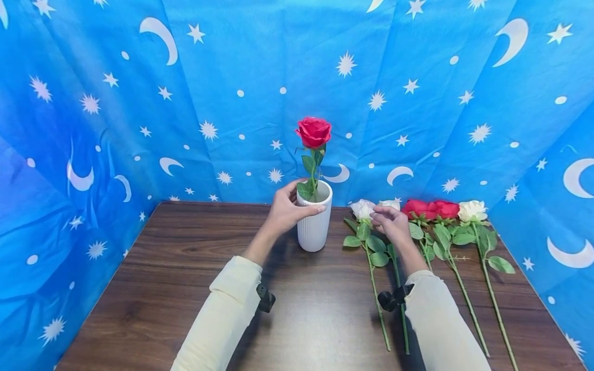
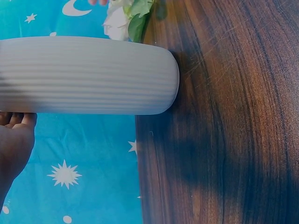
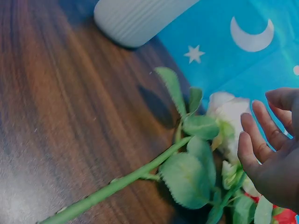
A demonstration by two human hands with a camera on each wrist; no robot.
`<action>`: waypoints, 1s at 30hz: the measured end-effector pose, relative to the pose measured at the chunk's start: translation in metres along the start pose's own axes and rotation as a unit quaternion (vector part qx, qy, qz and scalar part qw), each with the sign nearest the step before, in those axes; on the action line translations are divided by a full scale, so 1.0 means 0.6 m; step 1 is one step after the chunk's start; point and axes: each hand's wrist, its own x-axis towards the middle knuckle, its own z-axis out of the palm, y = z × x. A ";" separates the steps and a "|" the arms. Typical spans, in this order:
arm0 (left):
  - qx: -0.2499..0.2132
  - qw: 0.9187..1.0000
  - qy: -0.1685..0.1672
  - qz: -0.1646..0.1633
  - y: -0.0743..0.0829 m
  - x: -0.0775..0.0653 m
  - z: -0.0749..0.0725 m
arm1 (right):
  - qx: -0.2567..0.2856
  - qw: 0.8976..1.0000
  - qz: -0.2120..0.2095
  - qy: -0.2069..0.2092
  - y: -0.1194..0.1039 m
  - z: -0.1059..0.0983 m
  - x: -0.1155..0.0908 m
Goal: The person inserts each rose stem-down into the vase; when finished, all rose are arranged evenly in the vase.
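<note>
A white ribbed vase (image 1: pixel 312 232) stands upright on the table, with one red rose (image 1: pixel 314 132) leaning in it. My left hand (image 1: pixel 290 208) grips the vase near its rim, the thumb across the front and the fingers behind. In the left wrist view the vase (image 2: pixel 93 77) fills the upper part, with the fingers at its side. My right hand (image 1: pixel 392 224) is just over the white roses, its fingers loosely bent and holding nothing. The nearest white rose (image 3: pixel 229 119) lies beside those fingertips in the right wrist view, its green stem (image 3: pixel 121 181) along the table.
To the right, two red roses (image 1: pixel 431 209) and another white rose (image 1: pixel 473 210) lie in a row, stems toward the front. A blue cloth (image 1: pixel 260 62) with moons and stars hangs behind the dark wooden table (image 1: pixel 153 278).
</note>
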 end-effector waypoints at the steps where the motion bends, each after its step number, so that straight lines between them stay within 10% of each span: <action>1: 0.000 1.000 0.000 0.000 0.000 0.000 0.000 | -0.010 1.000 0.001 0.001 0.004 0.001 0.000; 19: 0.000 1.000 -0.002 -0.005 0.001 0.000 0.000 | -0.276 0.960 -0.041 0.026 0.059 0.007 0.007; 30: -0.006 1.000 0.000 -0.008 0.000 0.000 0.002 | -0.328 0.944 -0.016 0.020 0.065 0.013 0.002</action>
